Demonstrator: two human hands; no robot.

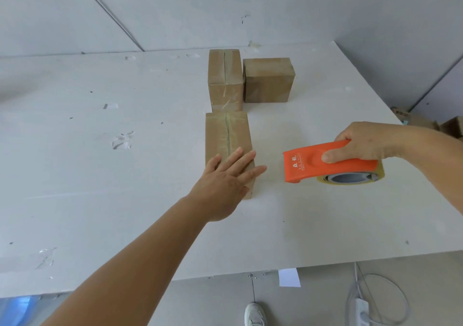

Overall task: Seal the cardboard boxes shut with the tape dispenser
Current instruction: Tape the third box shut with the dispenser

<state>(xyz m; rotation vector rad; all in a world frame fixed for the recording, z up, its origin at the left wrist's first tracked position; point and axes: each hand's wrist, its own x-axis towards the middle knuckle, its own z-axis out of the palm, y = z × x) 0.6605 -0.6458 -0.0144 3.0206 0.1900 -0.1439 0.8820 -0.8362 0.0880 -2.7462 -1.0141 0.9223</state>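
Three cardboard boxes stand on the white surface [100, 175]. The nearest box [226, 138] and the far-left box [225, 75] show tape along their top seams; the far-right box [268, 79] cannot be judged. The left hand [225, 183] lies flat, fingers straight, on the nearest box. The right hand [363, 145] grips the orange tape dispenser [325, 164] just above the surface, right of that box. Sealing appears mostly done.

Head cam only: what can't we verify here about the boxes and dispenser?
- Near end of the nearest box: covered by the left hand; tape there unseen.
- Far-right box: top seam foreshortened and blurred; taped or not unclear.
- Tape dispenser: the blade and any loose tape end are hidden under its orange body and the right hand.
- All box bottoms: against the table.
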